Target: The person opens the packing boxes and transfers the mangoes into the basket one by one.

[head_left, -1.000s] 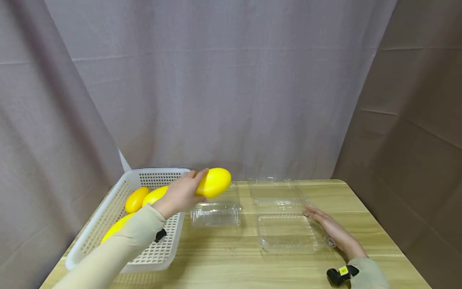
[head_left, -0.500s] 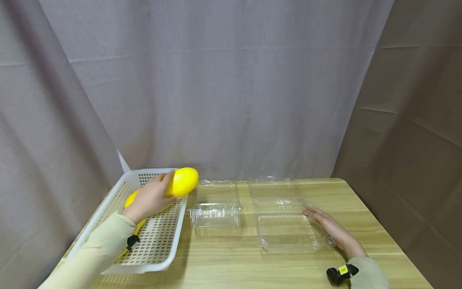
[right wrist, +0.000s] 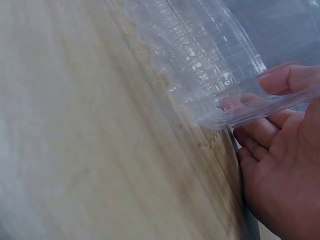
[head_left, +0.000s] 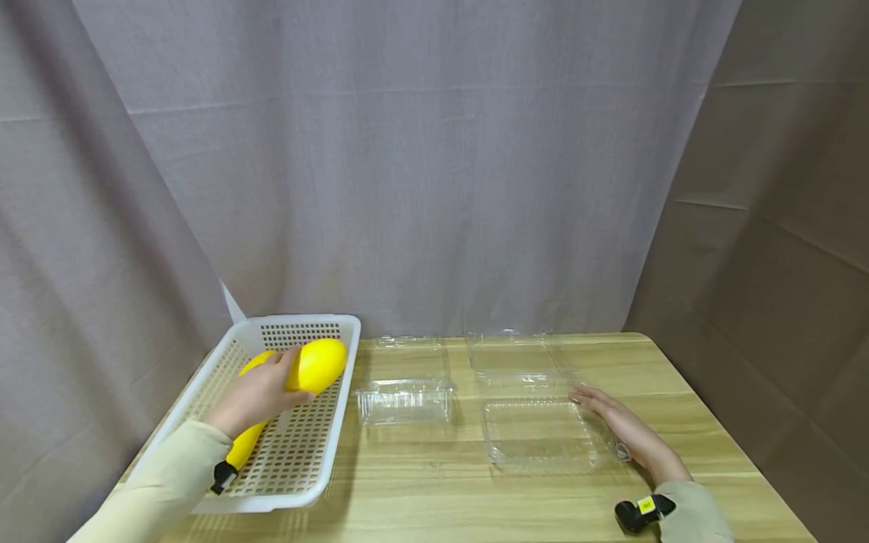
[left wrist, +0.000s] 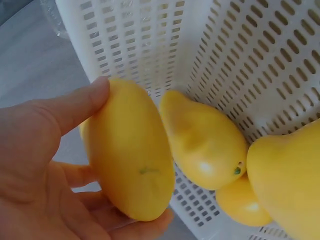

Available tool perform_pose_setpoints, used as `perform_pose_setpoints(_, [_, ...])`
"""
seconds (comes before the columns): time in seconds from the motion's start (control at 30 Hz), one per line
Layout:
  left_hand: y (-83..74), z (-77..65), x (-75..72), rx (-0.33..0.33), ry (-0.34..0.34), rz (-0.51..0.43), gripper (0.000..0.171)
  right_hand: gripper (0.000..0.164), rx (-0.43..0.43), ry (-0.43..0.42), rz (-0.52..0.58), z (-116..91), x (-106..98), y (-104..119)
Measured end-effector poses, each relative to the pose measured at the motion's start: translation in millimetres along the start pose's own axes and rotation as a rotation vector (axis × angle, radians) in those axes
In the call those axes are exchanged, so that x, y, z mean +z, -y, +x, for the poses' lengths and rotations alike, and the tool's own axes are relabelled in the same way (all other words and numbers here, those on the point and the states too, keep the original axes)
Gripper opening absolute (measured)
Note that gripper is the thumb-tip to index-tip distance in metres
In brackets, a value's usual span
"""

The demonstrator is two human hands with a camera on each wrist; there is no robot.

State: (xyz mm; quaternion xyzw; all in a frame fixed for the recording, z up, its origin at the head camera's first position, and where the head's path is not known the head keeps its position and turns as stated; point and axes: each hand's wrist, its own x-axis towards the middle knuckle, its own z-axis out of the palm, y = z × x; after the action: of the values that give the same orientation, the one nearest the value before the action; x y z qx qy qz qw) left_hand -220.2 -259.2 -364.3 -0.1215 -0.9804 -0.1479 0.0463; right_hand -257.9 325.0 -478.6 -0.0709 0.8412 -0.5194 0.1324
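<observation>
My left hand [head_left: 261, 392] grips a smooth yellow mango [head_left: 320, 365], thumb on one side and fingers on the other, over the right part of the white basket [head_left: 326, 483]. The left wrist view shows the held mango [left wrist: 130, 155] close beside another mango [left wrist: 202, 140] that lies in the basket; whether they touch I cannot tell. My right hand [head_left: 627, 430] is at the right side of an opened clear plastic container [head_left: 539, 434]. In the right wrist view, that hand [right wrist: 280, 145] pinches the container's edge [right wrist: 235, 112], thumb over it and fingers beneath.
A second clear container [head_left: 405, 403] stands with its lid up between basket and right container. More mangoes [head_left: 246, 446] lie in the basket, partly hidden by my left arm. The wooden table [head_left: 421, 505] ends at a grey curtain [head_left: 421, 188].
My left hand has carried the mango leftward from over the left container, then lower over the basket. The right hand and both containers have stayed put.
</observation>
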Motion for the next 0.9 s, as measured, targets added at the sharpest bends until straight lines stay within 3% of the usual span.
perform_pose_setpoints(0.3, [6.6,-4.4,3.0,-0.010,0.074,-0.004,0.093,0.058,-0.014,-0.010,0.013,2.6,1.2,2.0])
perform_pose_setpoints(0.73, [2.9,-0.3,6.4,-0.013,0.239,0.076,0.091,0.059,0.004,-0.013,-0.022,-1.4,-0.8,-1.2])
perform_pose_setpoints(0.9, [1.8,1.6,5.4,-0.053,0.325,0.085,0.093,0.060,0.002,-0.007,-0.014,-1.1,-0.7,-1.0])
